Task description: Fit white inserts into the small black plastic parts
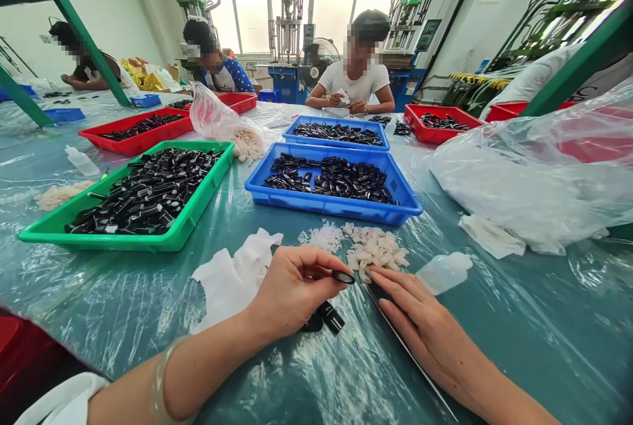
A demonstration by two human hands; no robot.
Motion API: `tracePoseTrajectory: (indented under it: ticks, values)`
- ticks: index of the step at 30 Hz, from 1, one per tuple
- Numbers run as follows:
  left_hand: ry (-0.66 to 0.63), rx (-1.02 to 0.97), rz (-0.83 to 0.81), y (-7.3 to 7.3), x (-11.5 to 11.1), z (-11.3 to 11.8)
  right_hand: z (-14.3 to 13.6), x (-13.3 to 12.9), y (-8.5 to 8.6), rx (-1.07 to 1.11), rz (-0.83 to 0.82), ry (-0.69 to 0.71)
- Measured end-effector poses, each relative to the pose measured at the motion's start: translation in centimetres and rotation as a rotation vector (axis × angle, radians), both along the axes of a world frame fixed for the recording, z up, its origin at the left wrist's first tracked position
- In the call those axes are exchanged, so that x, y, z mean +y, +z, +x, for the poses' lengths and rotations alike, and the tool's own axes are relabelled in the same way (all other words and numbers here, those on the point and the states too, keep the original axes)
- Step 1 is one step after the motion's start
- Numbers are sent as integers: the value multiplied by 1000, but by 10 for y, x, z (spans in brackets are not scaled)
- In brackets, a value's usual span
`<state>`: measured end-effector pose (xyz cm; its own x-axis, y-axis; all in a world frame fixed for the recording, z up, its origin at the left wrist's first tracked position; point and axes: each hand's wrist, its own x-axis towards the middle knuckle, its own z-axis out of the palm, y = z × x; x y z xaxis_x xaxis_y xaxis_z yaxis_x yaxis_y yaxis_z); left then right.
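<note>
My left hand (291, 293) pinches a small black piece with an oval, grey-faced end (343, 277) between thumb and fingers. Below that hand lie a few more black pieces (331, 317), partly covered by it. My right hand (420, 319) rests with its fingers stretched out, their tips at a pile of off-white, soft-looking bits (378, 248). Under this hand runs a long dark strip with a shiny edge (395, 333); whether the fingers press on it cannot be seen. Small clear-white bits (324, 236) are heaped beside the pile.
A white cloth (232, 277) lies left, a translucent squeeze bottle (445, 272) right. Ahead stand a blue tray (336, 211) and a green tray (123, 240), both holding black pieces. A large plastic bag (534, 174) lies right. Several people sit beyond the trays.
</note>
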<state>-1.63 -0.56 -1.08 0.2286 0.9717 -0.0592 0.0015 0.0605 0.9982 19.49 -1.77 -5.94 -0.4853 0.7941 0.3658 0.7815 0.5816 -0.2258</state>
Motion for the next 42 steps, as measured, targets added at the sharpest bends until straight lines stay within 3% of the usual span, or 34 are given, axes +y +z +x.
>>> tracePoseTrajectory:
  ticks: [32,36,42]
  values:
    - [-103,62,-33,-5,-5,4,3,3,-3,62,56,-41]
    - [-140,58,-103,-5,-6,5,3,2,0,48,24,-54]
    - [-211,-117,-304,-5,-6,7,4,0,0,20,-17,-80]
